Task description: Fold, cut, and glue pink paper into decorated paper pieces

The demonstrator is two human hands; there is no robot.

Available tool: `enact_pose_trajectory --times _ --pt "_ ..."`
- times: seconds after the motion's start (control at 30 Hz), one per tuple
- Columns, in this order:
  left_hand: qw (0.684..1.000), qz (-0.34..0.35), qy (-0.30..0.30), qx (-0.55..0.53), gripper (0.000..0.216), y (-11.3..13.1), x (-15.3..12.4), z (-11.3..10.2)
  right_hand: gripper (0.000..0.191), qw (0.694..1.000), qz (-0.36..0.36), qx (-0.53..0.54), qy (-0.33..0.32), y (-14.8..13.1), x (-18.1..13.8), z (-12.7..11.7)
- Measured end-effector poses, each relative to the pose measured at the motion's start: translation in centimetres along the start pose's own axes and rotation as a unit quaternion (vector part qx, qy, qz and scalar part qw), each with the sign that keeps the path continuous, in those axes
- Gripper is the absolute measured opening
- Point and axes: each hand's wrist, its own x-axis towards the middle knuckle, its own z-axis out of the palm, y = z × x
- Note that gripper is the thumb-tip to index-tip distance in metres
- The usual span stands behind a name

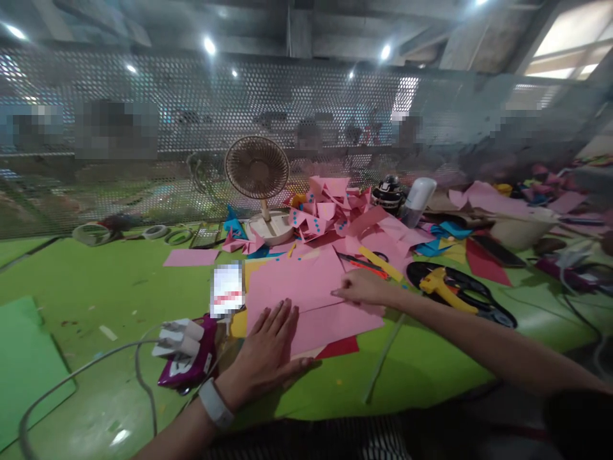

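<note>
Pink paper sheets [297,281] lie overlapping on the green table [119,275], with a dark seam running across them. My left hand [272,338] rests flat on their lower left part, fingers spread, with a pale band on its wrist. Near the right end of the seam, my right hand [366,287] is closed, its fingertips down at the paper. Whether those fingers pinch the paper or something small is hidden. Red paper [340,347] shows under the sheets. Beyond my right hand are orange-handled scissors [366,265] and a yellow strip [380,264].
A fan [258,169] stands at the back beside a heap of folded pink paper [325,207]. To the left sits a purple power strip [189,364] with plugs and cables. A yellow glue gun [445,289] lies on a black tray [500,313] at right. Perforated mesh [182,121] rises behind.
</note>
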Motion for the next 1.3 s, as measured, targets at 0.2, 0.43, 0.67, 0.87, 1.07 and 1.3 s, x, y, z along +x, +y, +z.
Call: enact_pose_trajectory --times 0.2,0.43,0.67,0.87,1.07,1.3 --pt "1.0 0.016 0.011 0.024 0.08 -1.1 -0.9 0.5 0.038 0.981 0.024 0.1 -0.162 -3.8 4.7 3.8" --pt "0.997 0.036 0.038 0.053 0.081 -1.8 -1.2 1.7 0.038 0.962 0.057 0.145 -0.224 -2.6 5.8 4.3" --pt "0.998 0.028 0.015 0.051 0.084 -1.7 -1.0 1.2 0.04 0.96 0.092 0.139 -0.226 0.5 4.3 1.6" --pt "0.999 0.028 -0.006 0.043 0.079 -2.2 -1.7 0.5 0.047 0.962 0.121 0.125 -0.212 4.3 2.6 -0.6" --pt "0.999 0.002 -0.024 0.043 0.077 -2.8 -2.5 0.6 0.054 0.961 0.142 0.123 -0.205 7.0 2.0 -1.3" --pt "0.999 -0.019 -0.007 0.043 0.077 -3.3 -3.3 0.6 0.053 0.958 0.149 0.138 -0.203 8.3 2.3 -1.2"
